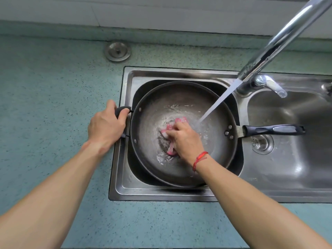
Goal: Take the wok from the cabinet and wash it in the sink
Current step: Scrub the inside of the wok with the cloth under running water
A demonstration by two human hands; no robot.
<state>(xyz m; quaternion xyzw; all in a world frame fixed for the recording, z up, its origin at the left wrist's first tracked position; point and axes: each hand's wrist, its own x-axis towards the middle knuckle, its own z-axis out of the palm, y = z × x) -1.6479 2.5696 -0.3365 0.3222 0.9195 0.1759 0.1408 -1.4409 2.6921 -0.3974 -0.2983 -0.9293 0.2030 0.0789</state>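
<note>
Wok (206, 159) sitting in the left sink (118, 177) bowl, left hand (106, 126) wrapped round its small side handle (122, 110), right hand (185, 141) gripping a pink cloth (180, 120) inside, tap (280, 42) water pouring in.

a home kitchen: a steel double sink (122, 187) set in a teal counter (53, 87), white tile (161, 11) beyond. a tap (280, 42) runs above the right hand (185, 139), which holds a cloth (180, 120) in a wok (179, 169); a drain (261, 143) sits to its right.
</note>
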